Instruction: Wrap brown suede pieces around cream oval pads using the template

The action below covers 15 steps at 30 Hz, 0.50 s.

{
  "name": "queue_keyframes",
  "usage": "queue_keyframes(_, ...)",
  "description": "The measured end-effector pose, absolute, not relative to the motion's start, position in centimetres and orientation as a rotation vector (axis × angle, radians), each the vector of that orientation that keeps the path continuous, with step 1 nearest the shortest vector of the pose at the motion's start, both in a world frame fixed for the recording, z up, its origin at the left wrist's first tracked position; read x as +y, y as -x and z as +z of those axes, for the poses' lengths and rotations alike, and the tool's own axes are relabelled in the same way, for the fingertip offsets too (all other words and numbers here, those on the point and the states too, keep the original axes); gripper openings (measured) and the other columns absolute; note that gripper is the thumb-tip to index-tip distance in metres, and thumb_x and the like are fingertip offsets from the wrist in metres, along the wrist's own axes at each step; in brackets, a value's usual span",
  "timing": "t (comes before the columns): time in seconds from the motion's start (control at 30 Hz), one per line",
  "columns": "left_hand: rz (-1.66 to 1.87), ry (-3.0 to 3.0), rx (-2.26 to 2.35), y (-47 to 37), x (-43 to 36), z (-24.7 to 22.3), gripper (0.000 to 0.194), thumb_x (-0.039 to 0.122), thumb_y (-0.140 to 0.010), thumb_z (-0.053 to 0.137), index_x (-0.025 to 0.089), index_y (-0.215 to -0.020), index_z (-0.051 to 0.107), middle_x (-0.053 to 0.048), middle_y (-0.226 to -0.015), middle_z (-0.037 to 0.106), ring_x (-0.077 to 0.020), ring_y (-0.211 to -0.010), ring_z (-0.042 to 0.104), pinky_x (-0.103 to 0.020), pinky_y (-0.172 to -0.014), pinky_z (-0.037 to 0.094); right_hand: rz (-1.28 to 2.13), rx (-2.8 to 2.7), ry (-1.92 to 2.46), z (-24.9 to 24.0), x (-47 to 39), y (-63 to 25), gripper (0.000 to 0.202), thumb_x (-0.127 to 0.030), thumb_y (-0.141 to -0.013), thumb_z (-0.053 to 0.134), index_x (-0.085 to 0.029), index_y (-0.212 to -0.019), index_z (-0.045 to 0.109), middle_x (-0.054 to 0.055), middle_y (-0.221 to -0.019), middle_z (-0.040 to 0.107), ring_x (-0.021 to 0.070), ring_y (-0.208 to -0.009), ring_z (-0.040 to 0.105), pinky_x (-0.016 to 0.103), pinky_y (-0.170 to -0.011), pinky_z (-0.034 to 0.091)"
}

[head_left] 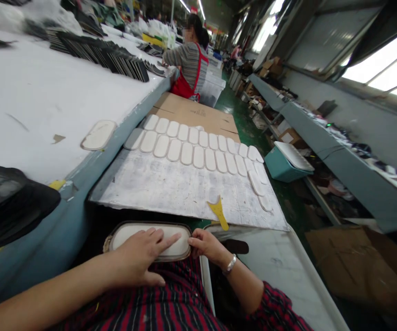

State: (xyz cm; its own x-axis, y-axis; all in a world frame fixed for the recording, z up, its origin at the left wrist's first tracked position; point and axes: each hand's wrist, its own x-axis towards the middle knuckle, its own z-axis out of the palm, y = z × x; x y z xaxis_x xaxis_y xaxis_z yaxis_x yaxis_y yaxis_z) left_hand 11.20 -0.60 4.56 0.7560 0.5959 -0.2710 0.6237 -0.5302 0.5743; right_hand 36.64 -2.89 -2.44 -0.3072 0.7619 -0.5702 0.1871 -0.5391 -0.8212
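Note:
An oval piece (179, 246) with a pale face and a dark raised rim lies across my lap. My left hand (143, 253) rests flat on its pale face, fingers spread and pointing right. At the right end of the rim, my right hand (205, 246) pinches the edge between thumb and fingers. A yellow notched spatula-like tool (219, 213) lies on the white board (160, 186) just beyond my hands. Rows of pale oval pads (186, 153) cover the far part of that board.
On the left stands a white-topped table (47, 87) with one loose oval pad (98, 134), black pieces (12, 202) and a row of dark strips (105, 57). A person in a red apron (189, 69) works farther off. A teal bin (286, 161) sits right of the board.

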Motion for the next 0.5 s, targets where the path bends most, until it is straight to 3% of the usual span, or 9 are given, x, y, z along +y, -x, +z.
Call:
queue_keyframes(0.1,0.519,-1.616,1.082,-5.8,0.6,4.6,0.055,0.043,-0.077,0.057,0.026,-0.128,0.045,-0.007,-0.111,0.056,-0.0201,-0.093,0.055,-0.032,-0.081,0.045,1.963,-1.068,1.509,-2.5,-3.4,-36.6,0.04,-0.052,-0.073,0.063,-0.017,-0.076,0.044,-0.003,-0.054,0.056,0.0094,-0.044,0.053,0.02,-0.044,0.041)
queue_keyframes(0.13,0.732,-1.367,1.196,-4.0,0.8,4.0,0.04,0.042,-0.08,0.054,0.022,-0.114,0.055,-0.005,-0.098,0.059,-0.0169,-0.084,0.056,-0.027,-0.073,0.046,2.003,-1.012,1.477,-2.6,-3.5,-36.5,0.041,-0.052,-0.072,0.064,-0.017,-0.075,0.043,-0.004,-0.056,0.055,0.0085,-0.044,0.052,0.019,-0.045,0.041)
queue_keyframes(0.2,1.034,-0.947,1.309,-1.1,0.4,2.1,0.024,0.04,-0.079,0.059,0.018,-0.09,0.058,0.001,-0.076,0.056,-0.0095,-0.064,0.051,-0.019,-0.058,0.041,2.085,-0.907,1.388,-2.9,-3.6,-36.4,0.042,-0.051,-0.072,0.065,-0.017,-0.074,0.041,-0.005,-0.058,0.053,0.0066,-0.045,0.051,0.018,-0.045,0.039)
queue_keyframes(0.3,0.962,-0.701,1.228,0.1,-1.1,-1.3,0.026,0.038,-0.074,0.065,0.016,-0.079,0.053,0.005,-0.062,0.048,-0.0064,-0.052,0.045,-0.017,-0.048,0.034,2.163,-0.813,1.265,-3.6,-3.8,-36.2,0.041,-0.049,-0.074,0.066,-0.017,-0.074,0.04,-0.006,-0.059,0.049,0.0046,-0.044,0.048,0.016,-0.043,0.036)
queue_keyframes(0.5,0.846,-0.581,0.978,-2.0,-2.1,-4.0,0.04,0.048,-0.068,0.068,0.017,-0.075,0.042,0.005,-0.064,0.045,-0.008,-0.055,0.044,-0.02,-0.053,0.037,2.191,-0.777,1.231,-4.4,-4.0,-36.4,0.035,-0.046,-0.079,0.062,-0.017,-0.079,0.042,-0.005,-0.06,0.05,0.0046,-0.043,0.048,0.017,-0.044,0.04)
